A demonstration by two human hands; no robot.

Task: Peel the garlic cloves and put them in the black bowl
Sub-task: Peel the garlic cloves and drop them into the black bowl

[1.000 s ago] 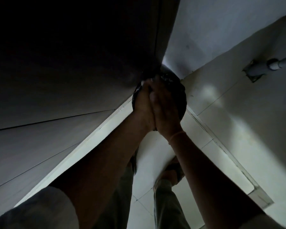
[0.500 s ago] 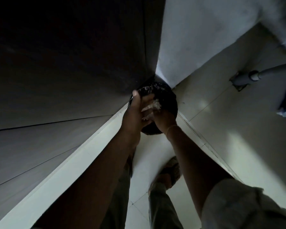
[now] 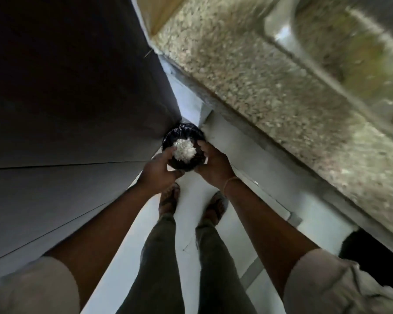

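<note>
A round bin lined with a black bag [image 3: 192, 132] stands on the floor in a corner. A pile of white garlic peel [image 3: 184, 149] lies in it. My left hand [image 3: 159, 169] hovers at the bin's near left rim, fingers loose beside the peel. At the near right rim is my right hand [image 3: 213, 165], its fingers loosely curled and holding nothing that I can see. Neither garlic cloves nor a black bowl are in view.
A dark tall panel [image 3: 77, 87] fills the left side. A speckled stone counter [image 3: 259, 82] with a steel sink [image 3: 340, 41] runs along the upper right. My sandalled feet [image 3: 168, 198] stand on white floor tiles [image 3: 188, 234] just before the bin.
My hands were pressed together over the bin and have come apart to its two sides. White peel now shows in the bin. The view has pulled back, and the counter has come into sight.
</note>
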